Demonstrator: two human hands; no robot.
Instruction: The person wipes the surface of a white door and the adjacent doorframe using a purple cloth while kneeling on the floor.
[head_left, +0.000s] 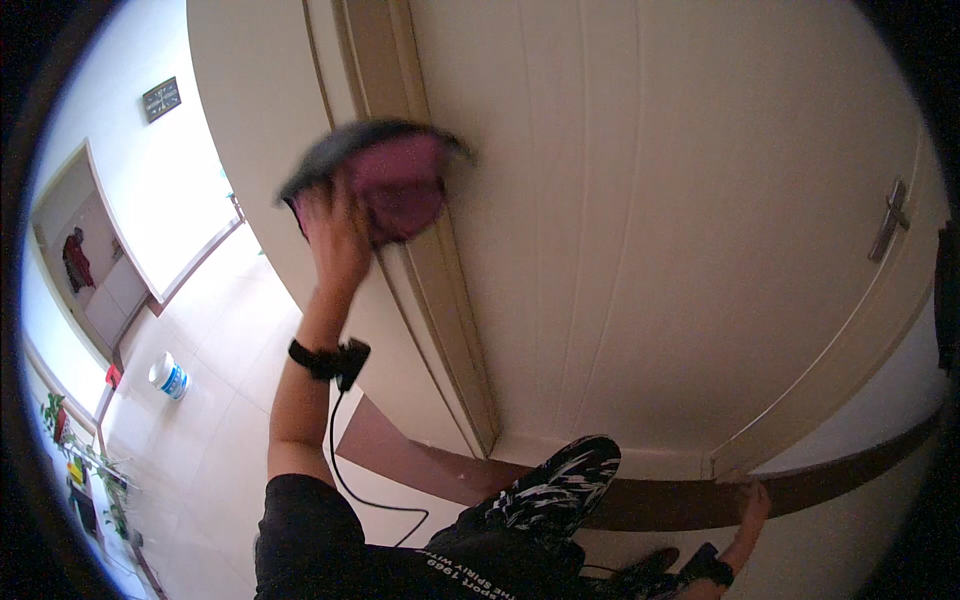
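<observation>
My left hand is raised against a door frame and grips a pink and black cloth. The cloth is bunched and blurred, and it covers part of the frame's upright. Beside it is a pale grooved door, shut, with a metal lever handle at the far right. Low on the right, my right hand is by the foot of the frame, at the dark baseboard strip. Its fingers are small and dim, and nothing can be made out in them.
A black wrist strap with a trailing cable is on my left forearm. My bent knee is close to the door. Leftward, a white and blue bucket stands on the tiled floor, with potted plants beyond.
</observation>
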